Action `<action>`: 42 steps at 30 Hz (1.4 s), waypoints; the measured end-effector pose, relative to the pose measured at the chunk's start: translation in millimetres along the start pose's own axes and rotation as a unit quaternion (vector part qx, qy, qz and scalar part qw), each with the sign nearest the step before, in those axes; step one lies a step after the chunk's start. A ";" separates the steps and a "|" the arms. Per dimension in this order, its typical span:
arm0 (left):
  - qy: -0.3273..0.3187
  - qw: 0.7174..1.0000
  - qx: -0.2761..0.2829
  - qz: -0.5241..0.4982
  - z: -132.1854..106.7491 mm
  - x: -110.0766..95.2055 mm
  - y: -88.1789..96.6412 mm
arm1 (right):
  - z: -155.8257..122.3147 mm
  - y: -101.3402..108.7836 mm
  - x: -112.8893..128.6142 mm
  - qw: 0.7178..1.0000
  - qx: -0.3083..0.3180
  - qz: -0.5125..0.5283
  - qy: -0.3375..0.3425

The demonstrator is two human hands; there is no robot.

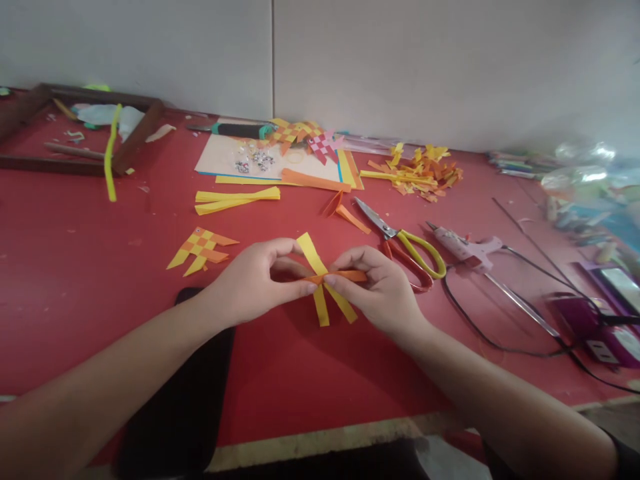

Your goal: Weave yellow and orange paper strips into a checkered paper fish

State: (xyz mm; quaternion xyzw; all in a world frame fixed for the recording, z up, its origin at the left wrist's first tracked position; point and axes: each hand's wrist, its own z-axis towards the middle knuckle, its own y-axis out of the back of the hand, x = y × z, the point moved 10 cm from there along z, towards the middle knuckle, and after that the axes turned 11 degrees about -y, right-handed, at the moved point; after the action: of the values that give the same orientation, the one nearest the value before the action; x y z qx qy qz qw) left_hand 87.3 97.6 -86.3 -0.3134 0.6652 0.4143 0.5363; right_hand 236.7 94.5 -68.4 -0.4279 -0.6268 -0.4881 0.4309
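Note:
Between my two hands are crossed paper strips, yellow strips (311, 253) with an orange strip (350, 275) running across them. My left hand (260, 277) pinches the orange strip's left part with thumb and fingers. At the crossing, my right hand (377, 287) presses its thumb on the strips, its fingers curled behind the orange one. Two yellow ends hang below the crossing and one points up. To the left lies a woven orange and yellow paper fish (200, 250). Beyond my hands is a folded orange strip (345, 212).
Scissors (395, 240) and a pink glue gun (465, 248) with a cable lie to the right. Yellow strips (237, 199), paper sheets (225, 157) and paper scraps (425, 172) lie farther back. A wooden frame (145, 133) is far left, a black phone-like slab (185, 393) under my left forearm.

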 end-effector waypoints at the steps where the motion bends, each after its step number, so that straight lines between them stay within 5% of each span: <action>1: -0.001 1.000 -0.006 0.015 -0.1 -1.1 1.8 | -0.8 0.6 0.7 1.000 -0.002 -0.001 0.003; 7: -0.083 0.992 -0.024 0.097 1.8 -28.9 9.5 | -4.5 0.2 4.7 1.000 -0.005 -0.006 0.022; 15: -0.036 0.999 -0.003 -0.024 2.9 -9.8 2.3 | 0.2 -4.8 -3.0 0.999 0.031 0.032 -0.016; 30: -0.035 0.999 0.031 -0.027 -1.2 -12.6 -15.7 | -0.4 -19.3 -27.0 0.976 0.120 0.108 -0.145; 36: -0.026 0.998 0.033 -0.038 -2.1 -9.2 -16.6 | 3.7 -12.9 -29.7 0.966 0.088 0.200 -0.141; 42: -0.029 0.998 0.024 -0.041 -0.8 -10.3 -15.5 | 4.3 -7.3 -27.4 0.976 0.062 0.172 -0.119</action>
State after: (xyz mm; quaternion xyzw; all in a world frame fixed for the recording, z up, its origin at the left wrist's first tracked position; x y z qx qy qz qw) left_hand 102.6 89.4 -79.5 -0.3149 0.6456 0.3848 0.5796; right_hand 236.4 94.4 -97.0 -0.5568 -0.6195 -0.3129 0.4565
